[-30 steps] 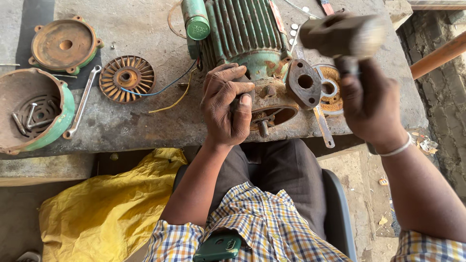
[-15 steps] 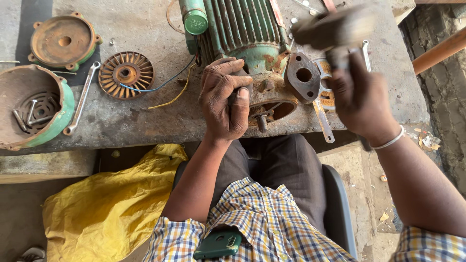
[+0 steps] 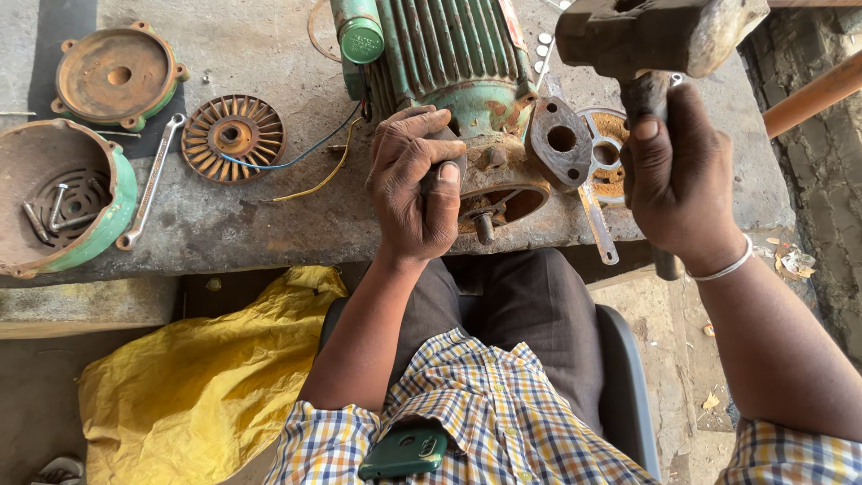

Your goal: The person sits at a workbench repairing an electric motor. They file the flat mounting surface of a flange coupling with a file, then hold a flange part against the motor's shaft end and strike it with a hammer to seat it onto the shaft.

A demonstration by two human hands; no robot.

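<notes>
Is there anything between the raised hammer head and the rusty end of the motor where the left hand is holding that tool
Nothing visible stands in that gap. The hammer is held up in the right hand, above and to the right. The left hand grips a dark tool against the motor's rusty end, so its fingers sit close to the striking spot.

1. Hammer (image 3: 660, 36): head sat at the upper right of the frame a second ago, blurred and lower, over the rusty flange, half a second ago; now raised again to the top edge, upper right, larger and sharp.
2. Right hand (image 3: 678, 175): dipped toward the centre with the hammer's drop; now back at the right of the frame, fist closed round the handle.
3. Left hand (image 3: 417, 184): fingers lay flatter over the motor's rusty end (image 3: 498, 184) a second ago; now curled tighter, thumb pressed forward.
</notes>
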